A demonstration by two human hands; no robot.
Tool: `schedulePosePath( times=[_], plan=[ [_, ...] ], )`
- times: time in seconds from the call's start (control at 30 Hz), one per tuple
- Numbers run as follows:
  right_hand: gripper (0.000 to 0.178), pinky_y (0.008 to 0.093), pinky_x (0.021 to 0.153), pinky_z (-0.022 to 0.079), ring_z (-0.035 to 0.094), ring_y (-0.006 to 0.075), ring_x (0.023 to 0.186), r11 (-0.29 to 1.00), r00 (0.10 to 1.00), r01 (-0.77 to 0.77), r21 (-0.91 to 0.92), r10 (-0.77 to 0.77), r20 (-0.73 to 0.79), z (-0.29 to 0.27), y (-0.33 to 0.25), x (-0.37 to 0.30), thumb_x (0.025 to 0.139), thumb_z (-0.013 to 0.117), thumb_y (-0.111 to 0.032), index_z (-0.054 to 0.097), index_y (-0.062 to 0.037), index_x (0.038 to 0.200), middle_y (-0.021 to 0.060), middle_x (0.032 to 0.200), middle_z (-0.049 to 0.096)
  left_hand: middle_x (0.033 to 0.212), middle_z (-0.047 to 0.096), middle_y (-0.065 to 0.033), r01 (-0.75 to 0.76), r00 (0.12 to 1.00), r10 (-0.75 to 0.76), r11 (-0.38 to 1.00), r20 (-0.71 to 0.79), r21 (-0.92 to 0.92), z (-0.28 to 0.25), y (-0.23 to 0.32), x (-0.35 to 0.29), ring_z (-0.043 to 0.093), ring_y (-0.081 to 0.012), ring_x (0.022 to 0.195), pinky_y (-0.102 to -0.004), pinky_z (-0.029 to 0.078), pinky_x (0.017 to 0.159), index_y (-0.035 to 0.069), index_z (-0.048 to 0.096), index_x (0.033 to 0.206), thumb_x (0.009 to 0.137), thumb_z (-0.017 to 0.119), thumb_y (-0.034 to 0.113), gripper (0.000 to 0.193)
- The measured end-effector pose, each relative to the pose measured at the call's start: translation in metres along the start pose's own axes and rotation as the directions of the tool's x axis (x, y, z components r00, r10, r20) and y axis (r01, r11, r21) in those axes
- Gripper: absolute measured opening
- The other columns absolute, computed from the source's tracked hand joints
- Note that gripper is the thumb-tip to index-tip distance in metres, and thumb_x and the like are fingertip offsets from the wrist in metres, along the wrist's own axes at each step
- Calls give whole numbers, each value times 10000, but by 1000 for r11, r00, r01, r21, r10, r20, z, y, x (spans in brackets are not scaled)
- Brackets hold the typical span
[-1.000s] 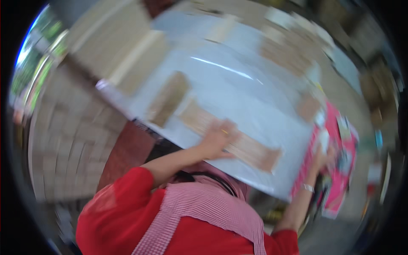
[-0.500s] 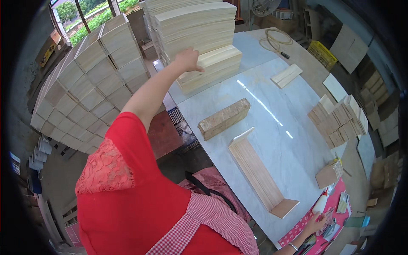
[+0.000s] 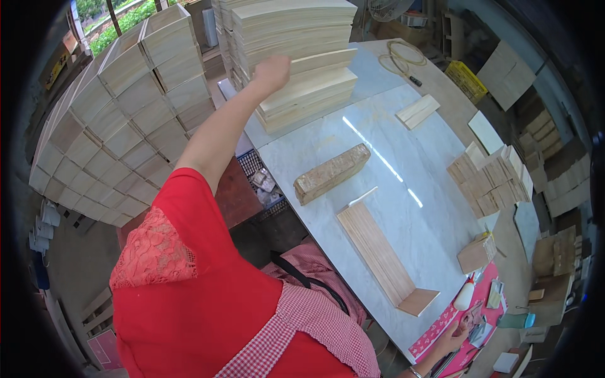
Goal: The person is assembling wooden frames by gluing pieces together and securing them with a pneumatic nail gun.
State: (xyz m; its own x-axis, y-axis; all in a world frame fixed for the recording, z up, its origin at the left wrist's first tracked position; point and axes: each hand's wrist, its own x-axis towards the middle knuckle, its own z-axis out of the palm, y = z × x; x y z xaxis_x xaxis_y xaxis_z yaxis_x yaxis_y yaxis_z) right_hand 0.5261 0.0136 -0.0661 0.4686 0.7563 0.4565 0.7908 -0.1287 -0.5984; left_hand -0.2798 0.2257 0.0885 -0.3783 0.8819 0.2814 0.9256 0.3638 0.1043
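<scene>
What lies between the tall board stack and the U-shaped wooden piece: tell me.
The brown block lies between, on the marbled tabletop, in the head view.

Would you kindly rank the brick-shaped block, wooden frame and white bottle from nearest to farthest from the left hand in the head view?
From the left hand:
1. Brick-shaped block: upper left of the frame.
2. Wooden frame: between block and bottle.
3. White bottle: lower right.
</scene>
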Motion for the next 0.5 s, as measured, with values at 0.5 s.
schedulePosePath(
  times=[0.5],
  plan=[
    [238,288,861,497,614,150,979,945,991,110,308,-128,38,-14,-114,20,1009,593,-167,608,28,1145,85,1058,662,1031,708,-196,-241,948,314,809,47,-536,-63,63,-29,672,-294,952,-381,505,842,41,683,1163,956,581,225,296]
  ],
)
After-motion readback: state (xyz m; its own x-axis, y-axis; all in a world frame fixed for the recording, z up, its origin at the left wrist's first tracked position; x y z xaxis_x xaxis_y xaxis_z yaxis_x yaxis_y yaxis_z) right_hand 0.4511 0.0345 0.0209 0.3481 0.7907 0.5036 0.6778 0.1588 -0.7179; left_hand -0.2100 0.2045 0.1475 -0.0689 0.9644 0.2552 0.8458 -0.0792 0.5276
